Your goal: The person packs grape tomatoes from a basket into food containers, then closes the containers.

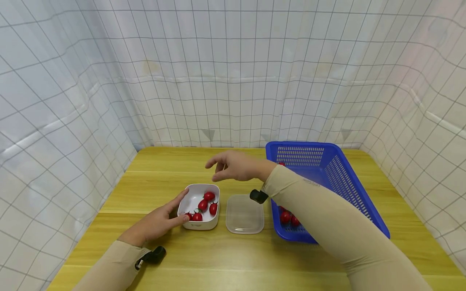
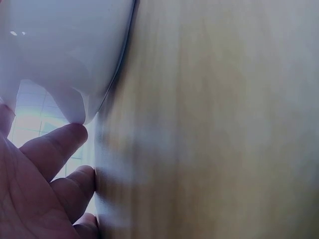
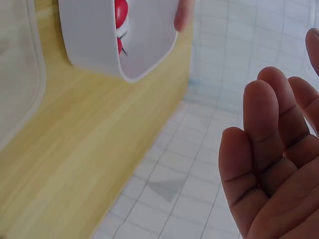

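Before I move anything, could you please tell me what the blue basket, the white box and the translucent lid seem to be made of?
Blue basket: probably moulded plastic, semi-gloss, judging by its even colour and slotted walls. White box: likely smooth plastic, glossy highlights showing in the left wrist view, though ceramic isn't ruled out. Translucent lid: apparently plastic with a cloudy finish, as the tabletop shows faintly through.

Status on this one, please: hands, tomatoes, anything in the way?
Left hand touching white box. Right hand empty, above table. Five tomatoes visible in box, more in blue basket. Lid beside box, not blocking it.
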A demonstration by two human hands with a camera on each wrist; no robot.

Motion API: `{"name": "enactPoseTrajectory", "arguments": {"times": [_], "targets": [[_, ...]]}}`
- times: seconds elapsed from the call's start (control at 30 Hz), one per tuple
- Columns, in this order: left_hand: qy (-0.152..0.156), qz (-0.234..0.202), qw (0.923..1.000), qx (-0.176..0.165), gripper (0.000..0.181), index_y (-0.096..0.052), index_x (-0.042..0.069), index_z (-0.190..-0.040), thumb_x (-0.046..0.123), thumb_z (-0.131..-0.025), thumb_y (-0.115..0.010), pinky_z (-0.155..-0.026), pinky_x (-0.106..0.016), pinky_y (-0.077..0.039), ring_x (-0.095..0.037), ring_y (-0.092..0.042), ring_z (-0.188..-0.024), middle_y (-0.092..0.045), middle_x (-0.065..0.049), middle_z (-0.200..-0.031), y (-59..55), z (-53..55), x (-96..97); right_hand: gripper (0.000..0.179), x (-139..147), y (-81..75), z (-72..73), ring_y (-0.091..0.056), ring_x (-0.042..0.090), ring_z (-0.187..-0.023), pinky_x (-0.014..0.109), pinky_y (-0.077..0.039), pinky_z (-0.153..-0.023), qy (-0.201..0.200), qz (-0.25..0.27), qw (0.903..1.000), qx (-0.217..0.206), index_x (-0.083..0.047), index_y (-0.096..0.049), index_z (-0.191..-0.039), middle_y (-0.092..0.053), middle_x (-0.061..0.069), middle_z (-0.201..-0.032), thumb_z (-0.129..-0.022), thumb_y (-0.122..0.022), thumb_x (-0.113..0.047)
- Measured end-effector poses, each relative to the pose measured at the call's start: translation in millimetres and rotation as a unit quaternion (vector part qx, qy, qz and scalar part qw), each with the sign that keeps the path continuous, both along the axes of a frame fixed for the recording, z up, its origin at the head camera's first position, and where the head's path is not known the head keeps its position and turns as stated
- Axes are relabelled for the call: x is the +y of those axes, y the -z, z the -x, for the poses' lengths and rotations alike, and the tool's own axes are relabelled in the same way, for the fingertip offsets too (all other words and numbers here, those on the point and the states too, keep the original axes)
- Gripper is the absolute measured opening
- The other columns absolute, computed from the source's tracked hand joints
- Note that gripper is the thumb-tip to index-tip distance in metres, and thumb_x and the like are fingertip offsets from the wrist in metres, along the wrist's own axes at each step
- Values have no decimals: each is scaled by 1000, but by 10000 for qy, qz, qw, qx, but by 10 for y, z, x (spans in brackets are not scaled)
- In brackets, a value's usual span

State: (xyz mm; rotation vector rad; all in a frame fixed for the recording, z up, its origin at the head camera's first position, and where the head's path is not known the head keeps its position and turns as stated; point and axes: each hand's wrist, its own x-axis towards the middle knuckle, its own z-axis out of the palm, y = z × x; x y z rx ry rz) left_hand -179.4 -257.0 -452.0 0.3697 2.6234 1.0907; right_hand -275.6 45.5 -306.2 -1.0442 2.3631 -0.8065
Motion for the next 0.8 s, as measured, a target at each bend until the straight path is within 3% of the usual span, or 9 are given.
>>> {"name": "enactPoseTrajectory", "arguments": {"times": [0.17, 0.33, 0.6, 0.73, 0.8], "targets": [[-16, 52, 10000, 70, 83, -12, 47, -168, 55, -103, -62, -121, -71, -31, -52, -30, -155, -27, -22, -172, 2, -6, -4, 45, 312, -47, 135, -70, 20, -104, 35, -59, -91, 663, 68, 9974, 269, -18, -62, -146, -74, 2, -113, -103, -71, -28], [-20, 13, 10000, 60, 83, -12, 46, -168, 55, -103, -63, -121, -71, -30, -51, -30, -156, -27, -22, -172, 0, -9, -5, 42, 721, 8, 316, -71, 26, -110, 41, -58, -91, 1507, 259, 9875, 378, -20, -63, -145, -74, 4, -119, -104, -69, -29], [-17, 1, 10000, 25, 83, -12, 45, -168, 54, -103, -63, -122, -71, -29, -51, -30, -156, -27, -23, -172, -10, -6, 2, 38, 1315, 363, 601, -64, 25, -90, 32, -52, -70, 2528, 120, 9645, 757, -14, -67, -140, -71, 12, -117, -104, -66, -28], [-10, 33, 10000, 45, 83, -12, 46, -168, 54, -103, -63, -121, -71, -29, -51, -29, -156, -27, -22, -172, -12, -4, 10, 39, 1523, 564, 701, -64, 23, -86, 33, -54, -71, 2663, -158, 9599, 858, -8, -67, -140, -71, 15, -113, -104, -65, -24], [-6, 34, 10000, 31, 83, -12, 46, -168, 54, -103, -63, -122, -71, -29, -51, -29, -156, -26, -22, -172, -11, -4, 13, 39, 1600, 649, 736, -66, 24, -93, 37, -56, -78, 2644, -353, 9599, 860, -7, -66, -141, -71, 17, -115, -105, -64, -22]]}}
